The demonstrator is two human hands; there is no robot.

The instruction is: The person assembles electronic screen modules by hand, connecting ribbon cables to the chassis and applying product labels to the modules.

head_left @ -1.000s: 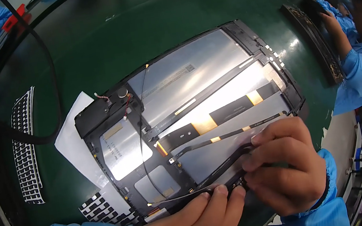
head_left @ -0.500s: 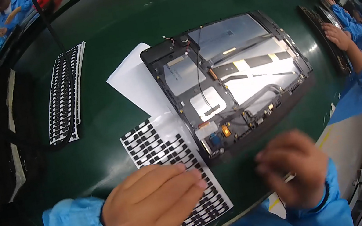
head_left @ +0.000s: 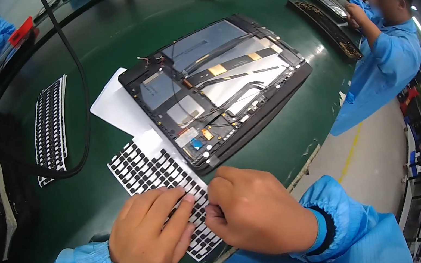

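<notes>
A white sheet of small black stickers point(head_left: 142, 170) lies on the green table just in front of me. My left hand point(head_left: 152, 234) rests flat over its left and middle part, fingers stretched out. At the sheet's right edge, my right hand point(head_left: 258, 209) is closed, thumb and index finger pinched together; what they hold, if anything, is hidden. Beyond the hands lies an opened flat electronic device point(head_left: 214, 87) with a black frame, silver plates, cables and small circuit parts. Its near corner lies close to the sheet's right side.
Blank white paper point(head_left: 117, 106) extends from under the device's left side. Another stack of sticker sheets point(head_left: 50, 129) lies far left, beside a hanging black cable point(head_left: 85, 96). At right, a co-worker in blue point(head_left: 390, 48) sits near a long dark frame part point(head_left: 326, 28).
My right hand has come left to the sticker sheet's right edge, its fingers now pinched. My left hand stays on the sheet. The whole view has shifted, showing more of the co-worker.
</notes>
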